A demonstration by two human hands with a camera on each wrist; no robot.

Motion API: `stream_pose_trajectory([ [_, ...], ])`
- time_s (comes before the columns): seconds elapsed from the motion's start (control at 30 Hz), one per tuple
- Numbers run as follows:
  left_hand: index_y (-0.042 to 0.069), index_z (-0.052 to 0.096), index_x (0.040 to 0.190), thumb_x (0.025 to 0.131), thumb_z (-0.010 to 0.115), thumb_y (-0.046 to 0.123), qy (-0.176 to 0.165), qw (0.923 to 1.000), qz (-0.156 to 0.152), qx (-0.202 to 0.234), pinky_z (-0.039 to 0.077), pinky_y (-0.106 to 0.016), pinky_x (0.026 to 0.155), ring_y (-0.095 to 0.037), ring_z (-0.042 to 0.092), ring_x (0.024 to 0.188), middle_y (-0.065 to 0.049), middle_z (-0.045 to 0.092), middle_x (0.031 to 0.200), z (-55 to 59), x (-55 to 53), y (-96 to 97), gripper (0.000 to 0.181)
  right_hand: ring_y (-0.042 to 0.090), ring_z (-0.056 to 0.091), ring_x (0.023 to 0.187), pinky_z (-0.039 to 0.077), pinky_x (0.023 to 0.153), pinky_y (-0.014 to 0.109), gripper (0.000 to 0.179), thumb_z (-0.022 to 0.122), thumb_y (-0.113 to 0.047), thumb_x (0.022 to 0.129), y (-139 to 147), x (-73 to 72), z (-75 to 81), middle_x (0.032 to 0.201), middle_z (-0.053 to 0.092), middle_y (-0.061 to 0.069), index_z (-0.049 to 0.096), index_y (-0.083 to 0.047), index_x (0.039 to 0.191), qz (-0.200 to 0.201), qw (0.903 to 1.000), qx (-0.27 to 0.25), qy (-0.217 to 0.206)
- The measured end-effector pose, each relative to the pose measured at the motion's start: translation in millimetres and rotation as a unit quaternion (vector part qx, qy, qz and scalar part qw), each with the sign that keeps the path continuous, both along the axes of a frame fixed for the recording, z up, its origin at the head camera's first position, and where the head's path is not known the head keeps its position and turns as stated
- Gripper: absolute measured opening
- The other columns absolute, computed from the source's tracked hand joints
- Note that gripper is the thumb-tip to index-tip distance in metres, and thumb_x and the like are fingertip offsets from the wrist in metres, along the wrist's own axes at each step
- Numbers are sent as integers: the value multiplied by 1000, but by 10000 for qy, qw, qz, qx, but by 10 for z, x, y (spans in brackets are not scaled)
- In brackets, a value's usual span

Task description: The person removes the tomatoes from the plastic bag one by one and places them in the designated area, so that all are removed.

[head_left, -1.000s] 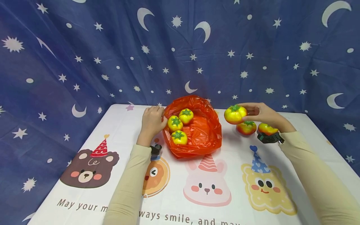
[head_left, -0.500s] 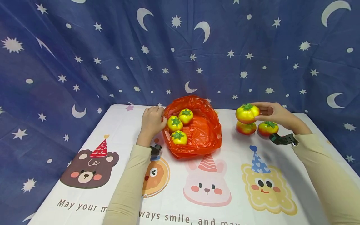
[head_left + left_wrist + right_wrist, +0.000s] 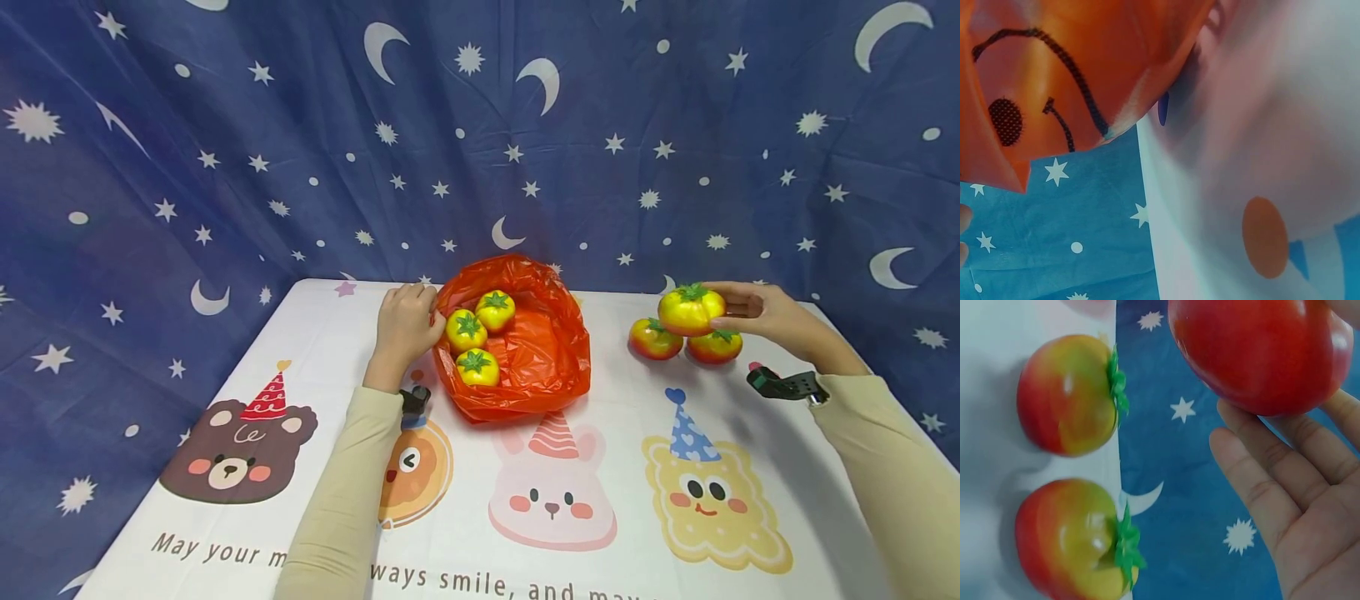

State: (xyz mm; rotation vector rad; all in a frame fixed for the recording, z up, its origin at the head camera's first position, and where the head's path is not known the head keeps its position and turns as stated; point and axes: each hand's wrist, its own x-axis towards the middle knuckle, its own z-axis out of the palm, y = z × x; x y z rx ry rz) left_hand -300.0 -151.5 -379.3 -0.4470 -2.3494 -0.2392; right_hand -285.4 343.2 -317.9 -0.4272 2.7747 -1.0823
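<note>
My left hand [image 3: 407, 327] grips the left rim of a red plastic bag [image 3: 540, 342], which stands with its mouth spread wide. Inside it, along the left wall, lie three yellow tomatoes [image 3: 477, 367] with green leafy tops. In the left wrist view the bag's orange-red side [image 3: 1129, 56] with black print fills the upper left. My right hand [image 3: 780, 321] holds another tomato [image 3: 688, 312] between thumb and fingers, raised above the table. Its red underside faces the right wrist camera. Just below it sit two red-and-yellow tomatoes [image 3: 1066, 394], side by side on the table.
A white tablecloth [image 3: 465, 467] printed with cartoon animals and lettering covers the table. Close behind the table's back edge hangs a dark blue curtain [image 3: 420, 117] with moons and stars. A small black device [image 3: 783, 383] is strapped to the right wrist.
My right hand has carried its tomato rightward, from left of the two table tomatoes to a spot over the gap between them. The left hand and the bag stay put.
</note>
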Motion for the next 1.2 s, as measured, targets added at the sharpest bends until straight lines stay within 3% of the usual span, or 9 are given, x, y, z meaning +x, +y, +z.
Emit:
stream_pose_trajectory([
  [0.33, 5, 56, 73, 74, 61, 12, -13, 10000, 14, -12, 45, -41, 73, -28, 57, 71, -10, 59, 70, 5, 5, 1, 9, -17, 51, 87, 47, 72, 10, 61, 63, -23, 88, 180, 87, -96, 98, 48, -38, 40, -2, 139, -307, 9994, 93, 133],
  [0.63, 5, 57, 75, 75, 61, 14, -46, 10000, 35, -20, 46, -41, 74, -27, 58, 72, -10, 60, 72, 14, 19, 6, 9, -18, 52, 87, 46, 70, 6, 60, 62, -18, 89, 401, 180, -219, 100, 47, -38, 36, 6, 138, -402, 9984, -221, 327],
  [0.93, 6, 57, 75, 75, 60, 14, -64, 10000, 41, -10, 46, -40, 74, -27, 57, 72, -10, 59, 71, 15, 20, 6, 9, -19, 52, 87, 43, 70, 2, 56, 58, -14, 91, 663, 288, -342, 105, 46, -35, 37, -10, 143, -623, 9960, -538, 340],
  [1.2, 5, 58, 76, 75, 60, 14, -80, 10000, 36, 1, 46, -41, 75, -27, 58, 73, -10, 59, 71, 13, 16, 5, 9, -22, 47, 84, 40, 66, 1, 65, 58, -23, 91, 809, 346, -459, 99, 42, -39, 28, -5, 146, -1063, 9935, -371, 175],
])
